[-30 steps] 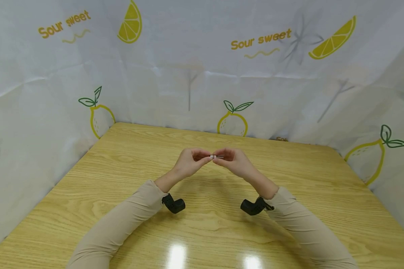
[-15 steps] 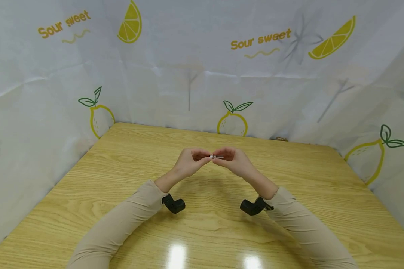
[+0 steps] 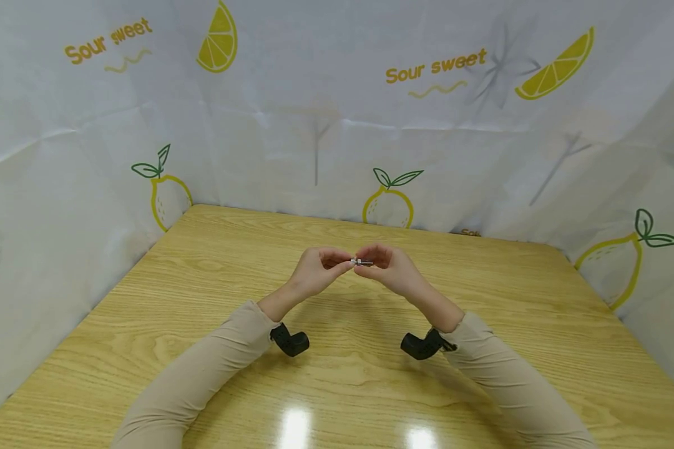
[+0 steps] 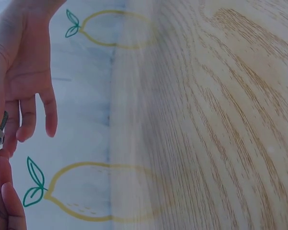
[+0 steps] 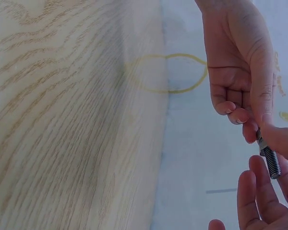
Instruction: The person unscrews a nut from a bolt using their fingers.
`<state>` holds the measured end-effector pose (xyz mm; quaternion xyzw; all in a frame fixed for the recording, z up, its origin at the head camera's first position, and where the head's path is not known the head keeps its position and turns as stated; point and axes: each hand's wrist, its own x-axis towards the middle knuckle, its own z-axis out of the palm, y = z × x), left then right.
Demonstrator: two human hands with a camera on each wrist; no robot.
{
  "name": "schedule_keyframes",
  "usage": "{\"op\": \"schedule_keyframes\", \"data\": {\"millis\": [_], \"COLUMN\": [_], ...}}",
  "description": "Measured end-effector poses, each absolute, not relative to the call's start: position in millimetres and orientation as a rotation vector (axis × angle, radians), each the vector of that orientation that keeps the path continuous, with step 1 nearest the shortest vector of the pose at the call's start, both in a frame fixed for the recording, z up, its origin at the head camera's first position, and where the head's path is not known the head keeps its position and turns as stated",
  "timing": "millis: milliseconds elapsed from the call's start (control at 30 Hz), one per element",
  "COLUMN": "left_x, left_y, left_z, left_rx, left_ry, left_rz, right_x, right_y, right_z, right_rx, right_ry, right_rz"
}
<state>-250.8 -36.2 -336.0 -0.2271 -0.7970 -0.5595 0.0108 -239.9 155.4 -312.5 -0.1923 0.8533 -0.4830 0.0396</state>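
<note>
A metal bolt [image 5: 272, 164] lies nearly level between the two hands, its threaded end pointing toward the right hand. My left hand [image 3: 313, 272] pinches its head end between thumb and fingertips. On the shank beside the head sits a nut [image 3: 359, 262]. Around this nut curl the thumb and index fingertips of my right hand [image 3: 394, 270], with the bare thread reaching into the hollow of that hand. In the left wrist view the bolt [image 4: 5, 116] shows only at the left edge, partly covered by fingers. The right hand's other fingers [image 4: 28, 122] hang loosely bent.
Both hands are raised above a light wood-grain table [image 3: 247, 243]. A white curtain [image 3: 281, 149] with lemon prints stands around its back and sides. Black wrist mounts [image 3: 421, 345] stick out below the beige sleeves [image 3: 219, 349].
The right thumb and index fingertips shift slightly around the nut and spread a little, so more of the nut and shank shows. The left hand stays still.
</note>
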Motion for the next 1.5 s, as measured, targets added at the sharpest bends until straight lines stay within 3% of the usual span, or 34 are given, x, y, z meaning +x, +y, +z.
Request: {"op": "schedule_keyframes", "data": {"millis": [1500], "left_x": [-251.6], "left_y": [-36.9], "left_z": [-337.6], "left_rx": [-0.731], "left_ry": [-2.476], "left_rz": [-1.735], "right_x": [-240.2], "right_y": [156.1], "right_z": [-312.4], "right_rx": [-0.607], "right_ry": [2.621], "right_rz": [-1.459]}}
